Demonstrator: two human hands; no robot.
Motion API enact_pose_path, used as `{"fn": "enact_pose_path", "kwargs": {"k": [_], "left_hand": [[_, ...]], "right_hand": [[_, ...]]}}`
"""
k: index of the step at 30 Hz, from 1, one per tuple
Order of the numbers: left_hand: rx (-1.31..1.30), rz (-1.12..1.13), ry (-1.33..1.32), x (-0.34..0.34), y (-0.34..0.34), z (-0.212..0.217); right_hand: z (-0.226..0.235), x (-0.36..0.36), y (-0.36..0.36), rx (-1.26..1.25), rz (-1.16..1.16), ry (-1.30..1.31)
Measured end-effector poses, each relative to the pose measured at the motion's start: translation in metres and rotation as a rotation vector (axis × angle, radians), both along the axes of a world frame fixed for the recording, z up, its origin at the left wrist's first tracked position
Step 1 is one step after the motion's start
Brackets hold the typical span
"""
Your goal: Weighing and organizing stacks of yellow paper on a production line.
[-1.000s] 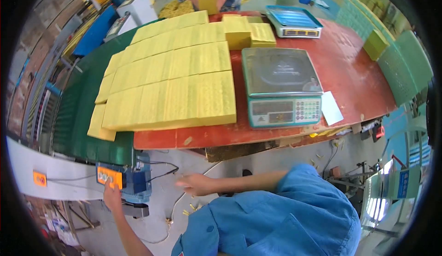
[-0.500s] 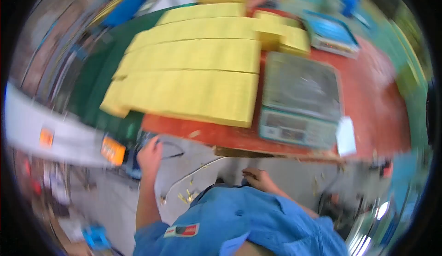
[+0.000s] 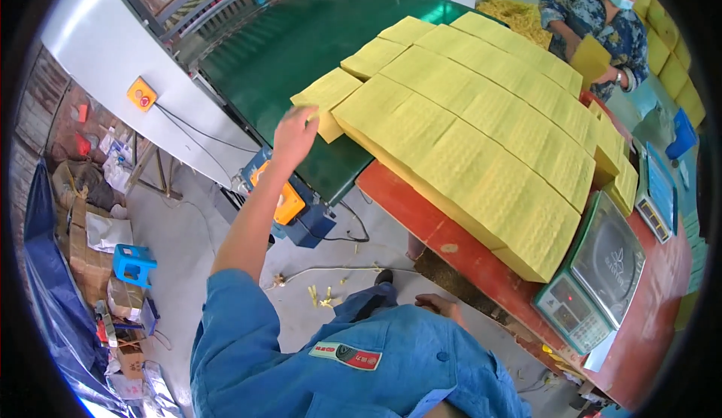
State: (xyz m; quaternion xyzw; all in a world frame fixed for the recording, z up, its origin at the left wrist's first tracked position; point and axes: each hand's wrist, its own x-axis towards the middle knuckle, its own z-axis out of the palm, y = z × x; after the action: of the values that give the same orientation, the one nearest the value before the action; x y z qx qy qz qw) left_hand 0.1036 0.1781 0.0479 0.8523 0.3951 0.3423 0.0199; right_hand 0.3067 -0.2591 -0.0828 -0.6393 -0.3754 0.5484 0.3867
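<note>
Left hand (image 3: 295, 136) is at the near-left yellow paper stack (image 3: 325, 94), fingers bent; can't tell whether it's pinching the edge or only in front of it. That stack sits on the green conveyor belt (image 3: 323, 30), beside the bigger block of yellow stacks (image 3: 466, 132) reaching over the red table (image 3: 421, 218). Right hand (image 3: 444, 307) low by the blue shirt (image 3: 410, 343), partly hidden, finger state unreadable.

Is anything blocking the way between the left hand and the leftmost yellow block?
Nothing visible stands between them. The left hand is right at the near side of the leftmost yellow block, which sits on the green conveyor belt. Whether the fingers touch it, I can't tell.
</note>
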Motion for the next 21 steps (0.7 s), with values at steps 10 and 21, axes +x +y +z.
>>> {"fn": "enact_pose_path", "kwargs": {"k": [10,21], "left_hand": [[-1.084,-0.131,0.101,0.032,0.2,-0.019],[-1.289,-0.072,0.28,-0.005,0.202,-0.002]], "right_hand": [[0.007,-0.067,0.125,0.105,-0.079,0.093],[0.031,-0.073,0.239,0.329,0.056,-0.061]]}}
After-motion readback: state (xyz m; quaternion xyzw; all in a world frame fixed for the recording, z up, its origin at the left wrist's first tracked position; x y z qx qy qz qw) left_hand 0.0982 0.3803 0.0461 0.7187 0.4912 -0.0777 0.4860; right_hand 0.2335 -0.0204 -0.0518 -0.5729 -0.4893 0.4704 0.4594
